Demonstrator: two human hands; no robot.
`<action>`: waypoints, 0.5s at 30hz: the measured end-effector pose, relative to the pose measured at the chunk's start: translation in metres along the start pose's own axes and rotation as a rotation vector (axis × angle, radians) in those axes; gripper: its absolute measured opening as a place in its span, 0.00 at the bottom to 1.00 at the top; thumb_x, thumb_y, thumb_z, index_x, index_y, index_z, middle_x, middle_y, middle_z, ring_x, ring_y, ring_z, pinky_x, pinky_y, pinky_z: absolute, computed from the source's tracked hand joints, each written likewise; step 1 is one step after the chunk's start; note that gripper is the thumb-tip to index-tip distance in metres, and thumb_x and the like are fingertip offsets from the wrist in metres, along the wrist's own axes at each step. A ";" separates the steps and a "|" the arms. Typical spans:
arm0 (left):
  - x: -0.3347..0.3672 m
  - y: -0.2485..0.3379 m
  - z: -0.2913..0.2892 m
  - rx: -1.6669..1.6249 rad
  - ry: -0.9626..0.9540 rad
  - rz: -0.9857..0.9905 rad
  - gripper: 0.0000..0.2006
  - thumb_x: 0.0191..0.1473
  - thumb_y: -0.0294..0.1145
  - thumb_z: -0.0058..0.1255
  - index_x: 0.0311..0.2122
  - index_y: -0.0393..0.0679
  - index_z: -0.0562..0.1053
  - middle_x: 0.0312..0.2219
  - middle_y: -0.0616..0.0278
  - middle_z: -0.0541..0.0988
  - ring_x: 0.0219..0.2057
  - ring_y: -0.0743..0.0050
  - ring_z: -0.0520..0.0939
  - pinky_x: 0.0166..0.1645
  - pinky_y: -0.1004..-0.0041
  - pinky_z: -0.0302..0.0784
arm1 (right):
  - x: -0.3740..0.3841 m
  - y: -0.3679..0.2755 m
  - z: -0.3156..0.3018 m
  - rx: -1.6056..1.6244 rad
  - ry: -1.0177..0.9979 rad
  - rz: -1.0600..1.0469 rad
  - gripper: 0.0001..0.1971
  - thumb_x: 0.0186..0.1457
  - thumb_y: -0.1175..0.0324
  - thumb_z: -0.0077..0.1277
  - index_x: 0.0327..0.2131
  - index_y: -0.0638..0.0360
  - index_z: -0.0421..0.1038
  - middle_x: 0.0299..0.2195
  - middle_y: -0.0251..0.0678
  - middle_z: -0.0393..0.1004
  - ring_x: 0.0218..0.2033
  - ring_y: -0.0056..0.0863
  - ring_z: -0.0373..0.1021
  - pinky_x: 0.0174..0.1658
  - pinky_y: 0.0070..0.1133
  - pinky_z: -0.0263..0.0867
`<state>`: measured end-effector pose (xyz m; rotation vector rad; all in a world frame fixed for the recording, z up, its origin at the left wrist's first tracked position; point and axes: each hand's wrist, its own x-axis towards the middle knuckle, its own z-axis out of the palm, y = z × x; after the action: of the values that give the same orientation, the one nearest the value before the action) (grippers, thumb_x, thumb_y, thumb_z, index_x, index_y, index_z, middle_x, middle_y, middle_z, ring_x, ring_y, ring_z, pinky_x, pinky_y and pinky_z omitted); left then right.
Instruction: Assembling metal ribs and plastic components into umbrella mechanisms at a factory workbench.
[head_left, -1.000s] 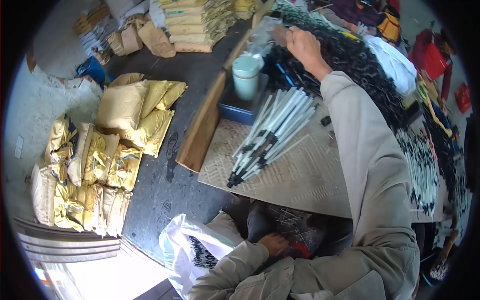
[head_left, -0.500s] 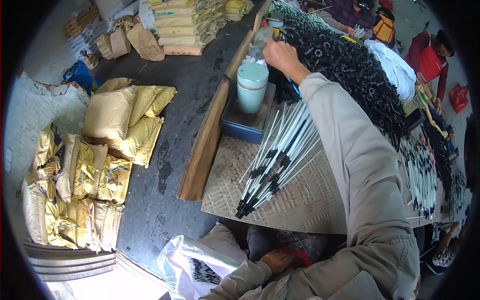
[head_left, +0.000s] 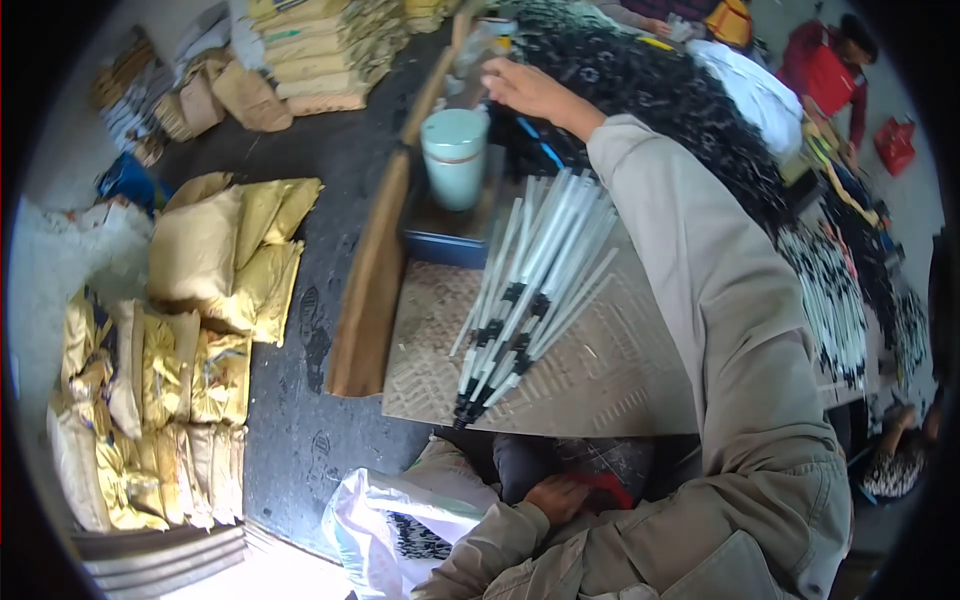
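Observation:
My right hand [head_left: 527, 92] is stretched over the far left part of the table, just beyond a pale green lidded cup [head_left: 455, 160]. Its fingers are bent together beside some clear crumpled plastic [head_left: 470, 80]; motion blur hides what they hold. The cup stands on a dark blue tray [head_left: 445, 248]. Below the right forearm lies a fanned bundle of white rods with black joints [head_left: 530, 290], their black ends gathered toward me. My left hand [head_left: 555, 498] rests low at my lap against a red thing [head_left: 605, 488], its fingertips not clear.
A large heap of black plastic parts [head_left: 640, 110] covers the table's far side. A wooden board [head_left: 365, 290] edges its left. An open white sack [head_left: 365, 510] stands by my lap. Filled sacks [head_left: 195, 245] are stacked on the left floor. Other people sit across the table and at right.
The view has shifted, so the table sits further left and higher. My right hand remains out past the cup, its fingers a little nearer the left edge. The left hand stays by the red thing.

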<state>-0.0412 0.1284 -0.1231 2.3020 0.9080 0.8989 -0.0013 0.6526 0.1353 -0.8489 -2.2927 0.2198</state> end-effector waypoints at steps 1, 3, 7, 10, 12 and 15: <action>0.001 0.001 0.002 -0.010 -0.016 0.022 0.09 0.43 0.34 0.48 0.31 0.43 0.72 0.24 0.61 0.75 0.26 0.64 0.77 0.33 0.69 0.73 | -0.001 -0.008 -0.012 0.002 -0.013 -0.033 0.19 0.58 0.58 0.40 0.45 0.64 0.62 0.30 0.41 0.73 0.31 0.28 0.71 0.37 0.23 0.66; 0.006 0.000 0.008 0.005 -0.006 0.040 0.08 0.44 0.34 0.48 0.30 0.45 0.72 0.23 0.62 0.74 0.25 0.63 0.76 0.32 0.68 0.72 | -0.016 -0.018 -0.048 0.032 -0.098 0.009 0.18 0.58 0.60 0.42 0.46 0.63 0.63 0.28 0.40 0.73 0.29 0.26 0.70 0.34 0.22 0.67; 0.021 0.004 0.023 -0.035 -0.080 0.131 0.06 0.46 0.34 0.47 0.30 0.46 0.72 0.21 0.62 0.73 0.25 0.62 0.76 0.32 0.68 0.72 | -0.083 -0.049 -0.138 0.234 -0.361 0.092 0.14 0.57 0.61 0.42 0.40 0.62 0.67 0.28 0.35 0.73 0.28 0.22 0.70 0.33 0.20 0.68; 0.017 0.003 0.028 -0.037 -0.214 0.036 0.06 0.48 0.35 0.48 0.30 0.47 0.72 0.20 0.61 0.74 0.26 0.61 0.76 0.33 0.67 0.72 | -0.159 -0.083 -0.156 0.220 -0.467 0.025 0.14 0.57 0.60 0.43 0.39 0.61 0.67 0.28 0.33 0.72 0.27 0.21 0.69 0.32 0.20 0.67; 0.022 0.006 0.031 0.013 -0.065 -0.017 0.05 0.47 0.35 0.49 0.30 0.47 0.73 0.22 0.60 0.75 0.26 0.61 0.76 0.33 0.66 0.72 | -0.228 -0.112 -0.173 0.335 -0.563 0.083 0.14 0.57 0.60 0.42 0.39 0.61 0.68 0.28 0.34 0.72 0.27 0.21 0.69 0.30 0.21 0.66; 0.029 0.009 0.048 0.038 -0.112 0.029 0.05 0.46 0.35 0.50 0.29 0.48 0.73 0.23 0.60 0.77 0.25 0.61 0.77 0.33 0.66 0.72 | -0.350 -0.135 -0.221 0.331 -0.704 0.244 0.14 0.57 0.60 0.42 0.37 0.62 0.68 0.27 0.36 0.73 0.27 0.22 0.70 0.30 0.21 0.63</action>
<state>0.0136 0.1335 -0.1371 2.3773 0.8533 0.7626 0.2684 0.3123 0.1650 -0.9754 -2.6499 1.1277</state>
